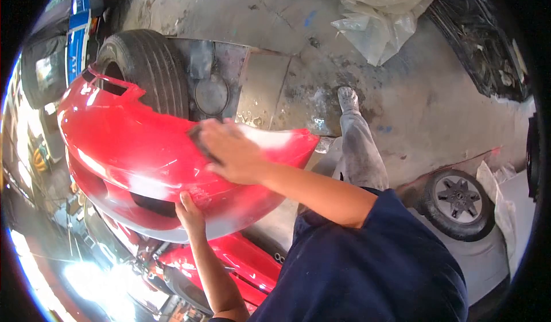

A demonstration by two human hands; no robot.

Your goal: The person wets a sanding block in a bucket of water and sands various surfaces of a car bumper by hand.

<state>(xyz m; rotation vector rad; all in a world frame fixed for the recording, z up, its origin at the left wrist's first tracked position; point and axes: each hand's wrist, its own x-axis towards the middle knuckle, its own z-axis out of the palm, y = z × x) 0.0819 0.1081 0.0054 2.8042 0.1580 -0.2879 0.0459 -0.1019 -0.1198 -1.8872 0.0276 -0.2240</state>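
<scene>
A red car bumper (132, 133) with whitish, dull patches lies in front of me, partly against an upright tire (152, 69). My right hand (232, 153) presses a dark flat pad (198, 141) onto the upper part of the bumper, and most of the pad is hidden under the palm and fingers. At the lower edge, my left hand (190, 214) grips the bumper beside a dark slot-shaped opening (152, 204). Its thumb shows on the painted face, while the other fingers are largely hidden.
Below the bumper is another red painted vehicle part (241, 262). A wheel (459, 201) lies on a grey panel at right. Plastic sheeting (381, 12) and a black car part (482, 41) are on the concrete floor. My foot (348, 99) stands near the bumper's tip.
</scene>
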